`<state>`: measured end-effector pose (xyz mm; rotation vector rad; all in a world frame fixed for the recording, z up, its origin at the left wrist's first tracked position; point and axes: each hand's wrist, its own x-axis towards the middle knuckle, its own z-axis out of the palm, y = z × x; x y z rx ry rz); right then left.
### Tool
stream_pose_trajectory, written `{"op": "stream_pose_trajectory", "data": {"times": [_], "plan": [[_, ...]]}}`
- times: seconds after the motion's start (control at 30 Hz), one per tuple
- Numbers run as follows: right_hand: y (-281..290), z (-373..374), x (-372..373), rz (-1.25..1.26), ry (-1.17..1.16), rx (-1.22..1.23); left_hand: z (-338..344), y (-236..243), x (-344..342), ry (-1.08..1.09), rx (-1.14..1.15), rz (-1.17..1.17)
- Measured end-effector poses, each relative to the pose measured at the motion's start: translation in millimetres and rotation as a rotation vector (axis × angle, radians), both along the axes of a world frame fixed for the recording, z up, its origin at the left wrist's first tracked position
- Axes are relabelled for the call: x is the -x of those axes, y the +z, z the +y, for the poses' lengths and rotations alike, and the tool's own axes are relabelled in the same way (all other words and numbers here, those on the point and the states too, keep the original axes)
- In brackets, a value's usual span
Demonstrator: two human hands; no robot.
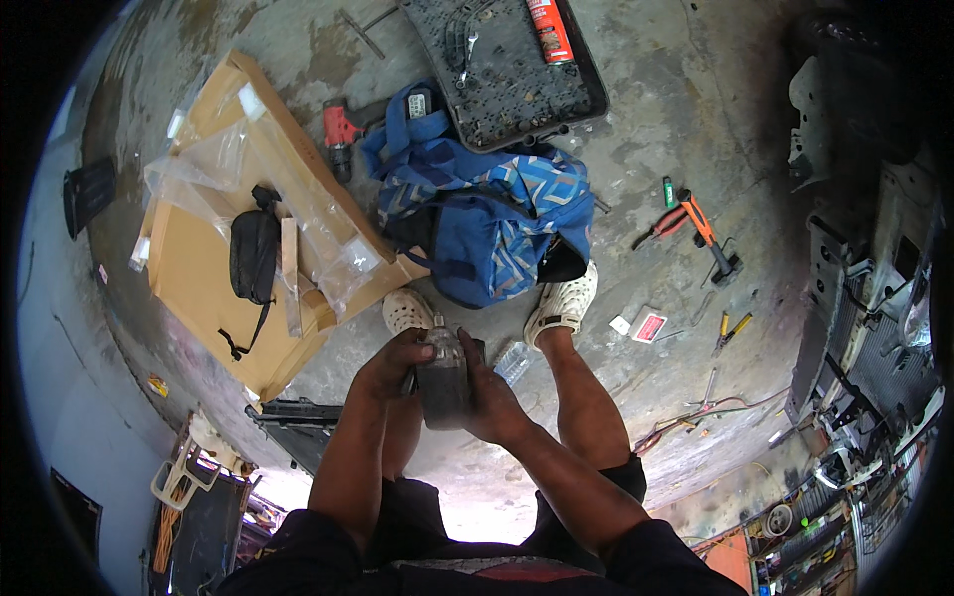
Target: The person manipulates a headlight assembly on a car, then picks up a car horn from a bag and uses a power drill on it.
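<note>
Between my two hands is a bottle-shaped container (444, 387), see-through with a narrow neck at its upper end and dark grey further down. My left hand (393, 365) wraps its left side, thumb near the shoulder. On the other side my right hand (494, 402) presses against it, the fingers partly hidden behind. A small dark edge shows by the right fingertips; I cannot make out what it belongs to. Beyond the hands, a blue patterned bag (487, 214) lies slumped on the floor between my white clogs (563, 303). A crumpled clear plastic bottle (512, 363) lies close to my right hand.
Left of the bag lie an opened cardboard box (189, 298) with a black pouch (253, 256) and a red-black drill (340, 134). A black tray (517, 94) holds an orange spray can (550, 30) and a wrench. To the right are an orange-handled hammer (708, 233) and red-handled pliers (661, 226).
</note>
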<state>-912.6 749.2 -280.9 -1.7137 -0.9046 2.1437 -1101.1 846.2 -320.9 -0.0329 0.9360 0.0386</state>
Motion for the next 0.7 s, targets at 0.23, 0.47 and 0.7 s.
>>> {"op": "stream_pose_trajectory", "data": {"times": [0.23,0.47,0.7], "plan": [[-1.2,-1.1,2.1,0.025,-0.113,-0.120,-9.2,-9.1,10.8,-0.022,-0.040,0.011],[-12.8,-13.1,2.6,-0.030,-0.102,-0.108,1.3,4.7,2.6,-0.031,-0.030,0.009],[-17.6,-17.8,1.8,-0.076,-0.003,-0.154,-4.1,-5.9,16.1,-0.104,-0.068,0.055]]}}
